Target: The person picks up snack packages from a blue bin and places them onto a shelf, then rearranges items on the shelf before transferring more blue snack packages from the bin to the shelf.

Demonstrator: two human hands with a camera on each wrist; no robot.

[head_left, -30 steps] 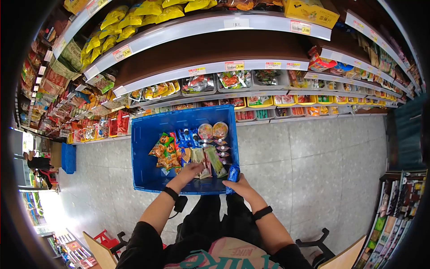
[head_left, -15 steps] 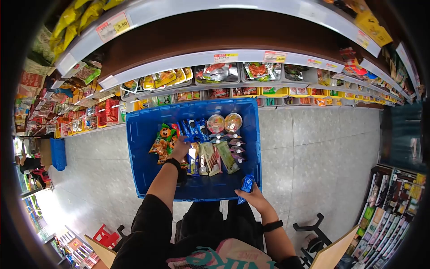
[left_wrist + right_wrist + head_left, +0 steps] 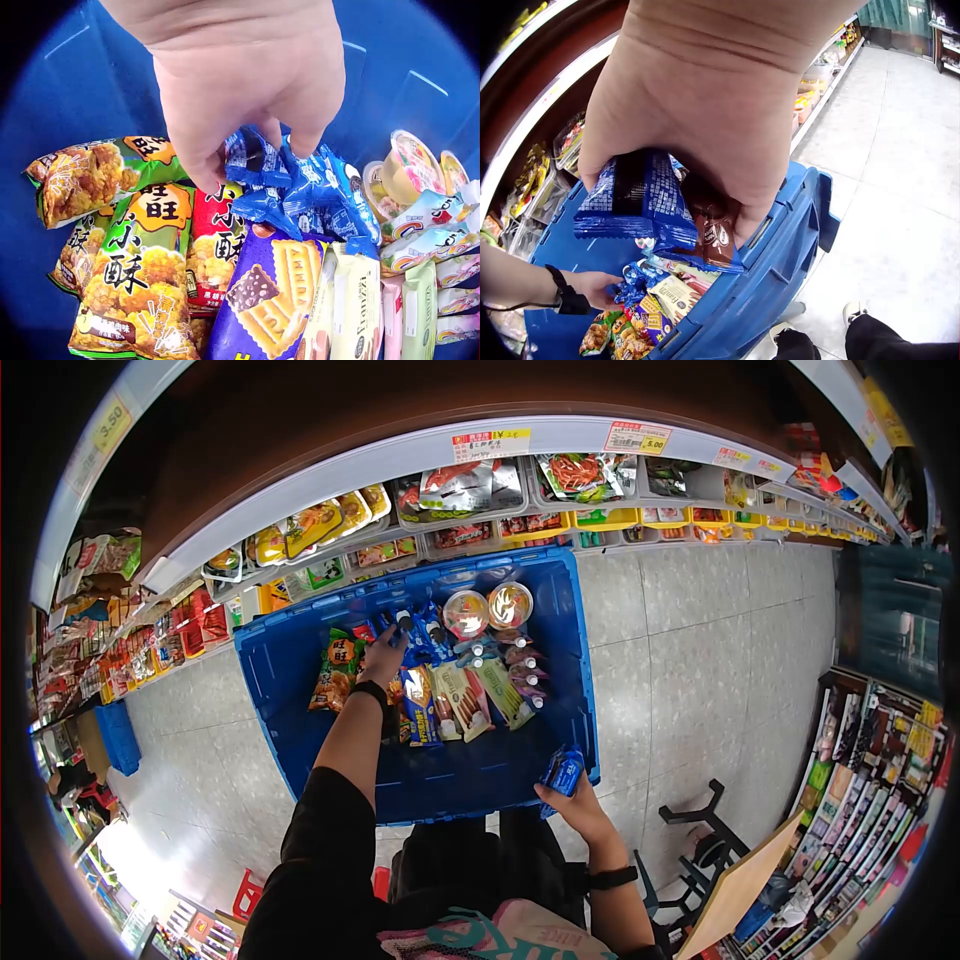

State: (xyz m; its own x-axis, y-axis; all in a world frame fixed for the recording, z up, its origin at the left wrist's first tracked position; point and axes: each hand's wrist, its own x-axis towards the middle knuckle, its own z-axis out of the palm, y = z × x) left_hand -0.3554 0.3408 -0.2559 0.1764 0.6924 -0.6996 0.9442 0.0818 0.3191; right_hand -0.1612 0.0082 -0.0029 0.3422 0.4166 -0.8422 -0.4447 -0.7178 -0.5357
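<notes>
My left hand point(image 3: 247, 90) reaches into the blue plastic crate point(image 3: 290, 740) and pinches a small blue snack packet point(image 3: 256, 159) with a dark stripe. More blue packets point(image 3: 341, 195) lie beside its fingers. Orange-and-green snack bags point(image 3: 135, 274) and a purple biscuit pack point(image 3: 266, 300) lie in front. In the right wrist view, my right hand point(image 3: 694, 112) grips several small packets over the crate's near right rim: blue ones point(image 3: 641, 199) and a brown one point(image 3: 716, 236).
Round lidded cups point(image 3: 488, 610), spouted pouches point(image 3: 525, 675) and pale snack packs point(image 3: 470, 700) fill the crate's right part. Behind it run store shelves point(image 3: 420, 455) of packaged snacks. Grey tiled floor point(image 3: 690, 640) extends to the right, with a chair point(image 3: 720, 860) at the lower right.
My left hand has moved left and away from me, from over the pale packs to the blue packets. My right hand keeps its packets near the rim. The head view has tilted and come closer.
</notes>
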